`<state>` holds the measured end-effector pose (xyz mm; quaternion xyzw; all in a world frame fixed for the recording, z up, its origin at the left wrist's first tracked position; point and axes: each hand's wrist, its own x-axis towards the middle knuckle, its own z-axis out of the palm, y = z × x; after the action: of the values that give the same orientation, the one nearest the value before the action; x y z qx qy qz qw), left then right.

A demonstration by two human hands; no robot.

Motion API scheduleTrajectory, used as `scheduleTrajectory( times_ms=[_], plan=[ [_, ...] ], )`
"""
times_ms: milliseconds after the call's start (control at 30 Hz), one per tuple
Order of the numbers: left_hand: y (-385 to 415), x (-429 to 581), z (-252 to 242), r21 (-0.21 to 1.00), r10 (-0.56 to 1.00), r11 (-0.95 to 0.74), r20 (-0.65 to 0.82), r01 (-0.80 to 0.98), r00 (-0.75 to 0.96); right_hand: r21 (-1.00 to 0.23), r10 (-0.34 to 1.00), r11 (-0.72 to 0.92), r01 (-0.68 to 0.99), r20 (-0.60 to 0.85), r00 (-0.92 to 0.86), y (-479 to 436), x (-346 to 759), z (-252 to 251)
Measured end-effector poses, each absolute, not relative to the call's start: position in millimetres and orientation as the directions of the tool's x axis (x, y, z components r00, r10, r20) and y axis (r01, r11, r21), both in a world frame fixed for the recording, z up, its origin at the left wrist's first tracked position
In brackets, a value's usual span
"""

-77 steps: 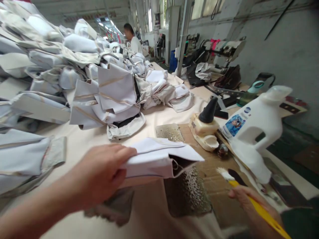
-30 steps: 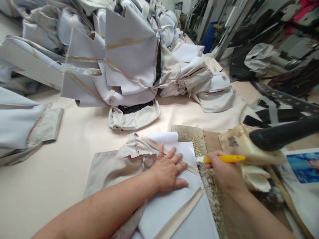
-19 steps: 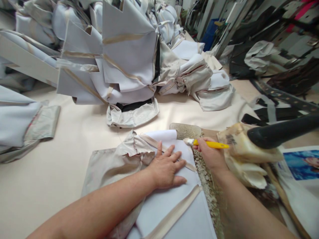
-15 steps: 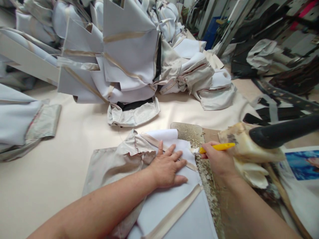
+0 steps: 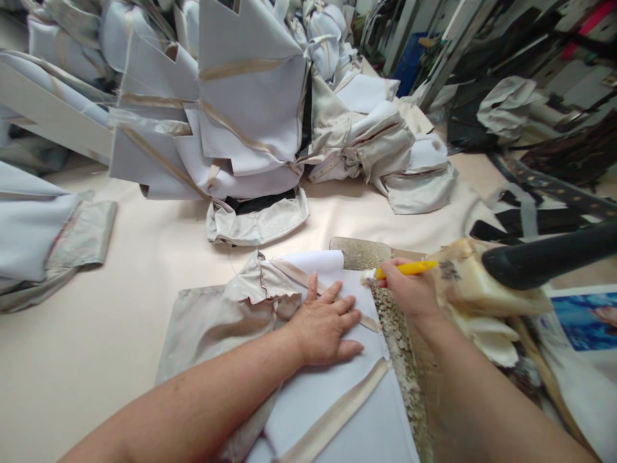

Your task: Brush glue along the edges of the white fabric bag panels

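- Left hand (image 5: 328, 328), middle: spread flat on the white panel (image 5: 313, 392), bottom middle, gripping nothing.
- Yellow paintbrush (image 5: 409, 268), right of middle: just moved up to the panel's corner, likely brushing there.
- Right hand (image 5: 409, 290): fingers pinch the paintbrush.

Bright yellow here on the brush (image 5: 407, 268), bristles (image 5: 369, 278) whitish; pale blue-white panel (image 5: 328, 386), tan strips (image 5: 337, 411) slanting across it; speckled grey-brown board (image 5: 400, 350), cream tabletop (image 5: 144, 244), black cone (image 5: 554, 254), label (image 5: 588, 318) mostly vivid blue!
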<state>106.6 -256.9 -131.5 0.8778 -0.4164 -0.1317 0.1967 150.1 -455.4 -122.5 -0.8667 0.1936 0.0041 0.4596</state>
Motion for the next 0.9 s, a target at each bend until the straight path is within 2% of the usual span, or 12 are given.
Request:
scheduleTrajectory(
  times_ms=[100, 267, 400, 467, 600, 700, 833, 900],
  plan=[
    [-257, 107, -131, 0.451, -0.782, -0.579, -0.071, -0.679, 0.619, -0.839, -0.371, -0.436, -0.326, -0.162, 0.914, -450, 156, -128],
    [-257, 108, -131, 0.458, -0.784, -0.574, -0.069, -0.679, 0.616, -0.734, -0.306, -0.552, -0.395, -0.262, 0.915, -458, 112, -120],
    [-258, 105, -123, 0.46, -0.788, -0.576, -0.092, -0.675, 0.609, -0.717, -0.304, -0.536, -0.446, -0.328, 0.894, -464, 83, -103],
    [-258, 100, -114, 0.467, -0.816, -0.542, -0.096, -0.699, 0.57, -0.737, -0.312, -0.528, -0.421, -0.293, 0.904, -464, 79, -99],
    [-257, 88, -102, 0.526, -0.861, -0.49, -0.164, -0.696, 0.482, -0.773, -0.233, -0.543, -0.329, -0.238, 0.943, -465, 77, -106],
    [-256, 85, -103, 0.562, -0.85, -0.507, -0.2, -0.654, 0.487, -0.777, -0.282, -0.55, -0.305, -0.171, 0.944, -468, 70, -112],
    [-257, 84, -109, 0.568, -0.842, -0.515, -0.194, -0.642, 0.503, -0.786, -0.178, -0.561, -0.26, -0.193, 0.965, -472, 58, -114],
    [-257, 83, -111, 0.565, -0.839, -0.518, -0.186, -0.642, 0.512, -0.761, -0.19, -0.609, -0.223, -0.132, 0.973, -475, 57, -117]
  ],
)
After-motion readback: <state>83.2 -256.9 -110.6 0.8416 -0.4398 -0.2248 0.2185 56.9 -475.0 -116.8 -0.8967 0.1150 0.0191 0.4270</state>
